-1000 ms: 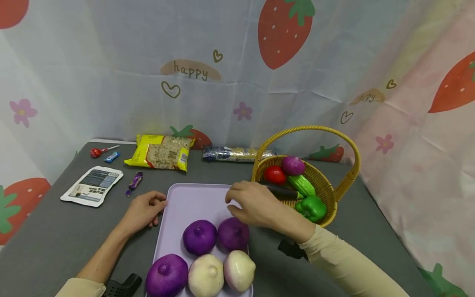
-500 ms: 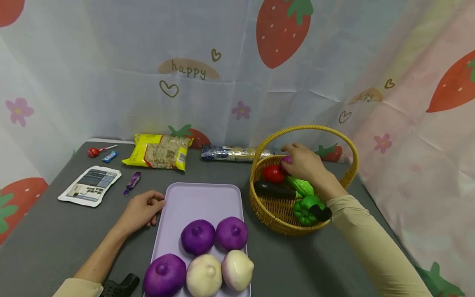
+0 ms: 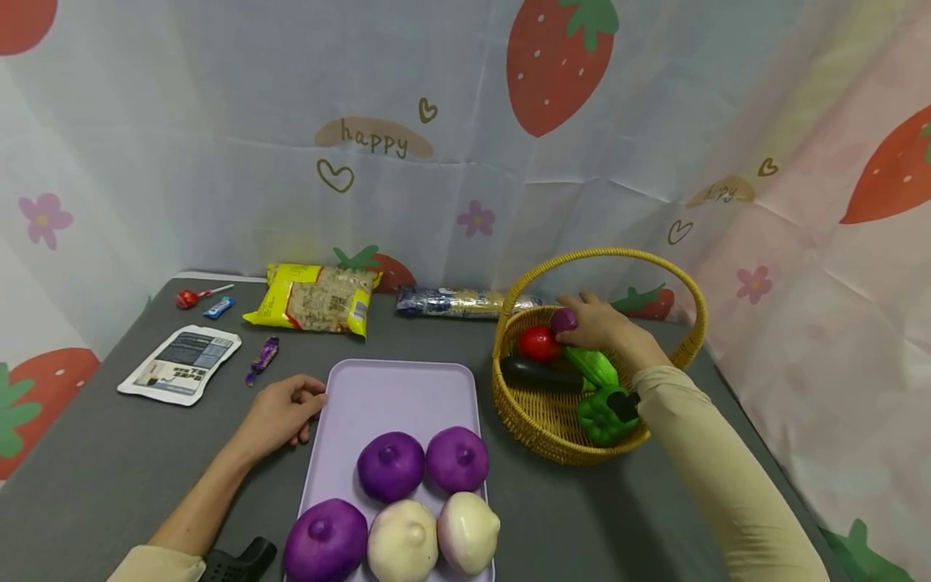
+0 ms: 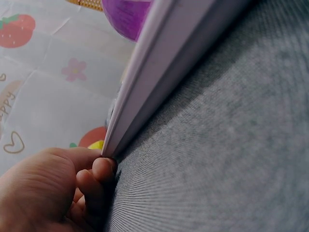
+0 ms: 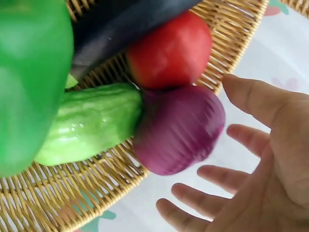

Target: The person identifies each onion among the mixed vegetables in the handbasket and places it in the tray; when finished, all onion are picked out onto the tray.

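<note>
My right hand (image 3: 600,325) reaches over the back of the yellow wicker basket (image 3: 534,428) beside a purple onion (image 3: 563,320). In the right wrist view, the fingers of this hand (image 5: 263,164) are spread around the onion (image 5: 181,130), with a gap showing between them. The onion touches a red tomato (image 5: 171,50) and a ridged green gourd (image 5: 91,123). At the lilac tray's (image 3: 400,392) left edge, my left hand (image 3: 285,411) pinches the rim between thumb and forefinger. The left wrist view shows that hand (image 4: 53,186) at the tray's edge (image 4: 145,72).
A dark eggplant (image 3: 534,374) and green pepper (image 3: 604,416) also lie in the basket, under its tall handle (image 3: 604,252). Several onion-shaped pieces, purple (image 3: 390,466) and whitish (image 3: 403,540), fill the tray's near half. Snack packs (image 3: 320,299) and sweets (image 3: 263,356) lie behind and left.
My right hand has moved from above the tray to the onion in the basket, then lowered slightly there. The left hand stays at the tray's edge.
</note>
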`<state>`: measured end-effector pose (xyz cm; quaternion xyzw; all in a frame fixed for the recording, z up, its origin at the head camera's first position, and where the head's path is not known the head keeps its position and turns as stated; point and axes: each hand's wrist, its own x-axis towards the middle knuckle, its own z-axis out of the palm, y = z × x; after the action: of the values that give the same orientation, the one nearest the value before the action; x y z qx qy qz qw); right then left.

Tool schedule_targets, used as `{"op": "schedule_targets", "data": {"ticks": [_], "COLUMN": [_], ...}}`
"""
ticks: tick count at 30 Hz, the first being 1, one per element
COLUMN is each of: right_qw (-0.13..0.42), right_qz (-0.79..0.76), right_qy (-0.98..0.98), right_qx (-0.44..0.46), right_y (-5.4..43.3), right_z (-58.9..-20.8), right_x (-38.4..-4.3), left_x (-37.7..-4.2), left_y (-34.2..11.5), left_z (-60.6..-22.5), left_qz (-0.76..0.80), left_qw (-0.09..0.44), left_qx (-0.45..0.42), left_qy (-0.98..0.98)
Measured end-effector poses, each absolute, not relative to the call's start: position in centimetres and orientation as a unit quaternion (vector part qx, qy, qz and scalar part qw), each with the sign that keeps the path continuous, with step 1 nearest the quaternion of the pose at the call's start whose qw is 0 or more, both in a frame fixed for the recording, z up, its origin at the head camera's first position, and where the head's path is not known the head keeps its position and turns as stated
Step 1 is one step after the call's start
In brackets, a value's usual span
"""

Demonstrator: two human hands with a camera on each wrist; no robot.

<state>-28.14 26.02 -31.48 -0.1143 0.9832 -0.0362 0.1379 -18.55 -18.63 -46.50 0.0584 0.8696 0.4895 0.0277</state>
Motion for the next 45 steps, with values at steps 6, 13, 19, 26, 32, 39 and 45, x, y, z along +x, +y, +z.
{"op": "schedule_targets", "data": {"ticks": [6,13,19,26,32,39,45], "right_qw": [0.145,0.118,0.112,0.097,0.048,0.032,0.036], "right_qz": [-0.018,0.004,0.016,0.007,-0.035,-0.057,-0.07], "right_qy": [0.979,0.984,0.985,0.989,0.99,0.983,0.965], "right_qx": [-0.139,-0.131,-0.127,-0.107,-0.127,-0.173,-0.251], "right_y": [25.8,25.7,25.7,26.1,26.1,24.4,22.1], "right_z": [-32.5,-32.9,-33.1,-33.1,-32.1,-29.8,-28.5], "right_x": [-28.0,-27.7,-27.3,-26.8,-25.0,-21.1,-18.3], "left_x": [-18.4,-18.4,-18.2,-18.0,-18.2,-18.6,-18.7], "left_y": [-18.5,-18.5,-18.6,-18.7,-18.7,-18.7,-18.6], "left_z": [-46.5,-46.6,-46.7,-46.8,-46.9,-46.8,-46.6], "left_qz": [0.494,0.49,0.487,0.487,0.489,0.492,0.487], "left_qw": [0.034,0.031,0.036,0.042,0.038,0.033,0.03], "left_qx": [0.059,0.057,0.05,0.048,0.05,0.059,0.063], "left_qy": [0.867,0.869,0.871,0.871,0.87,0.868,0.871]}}
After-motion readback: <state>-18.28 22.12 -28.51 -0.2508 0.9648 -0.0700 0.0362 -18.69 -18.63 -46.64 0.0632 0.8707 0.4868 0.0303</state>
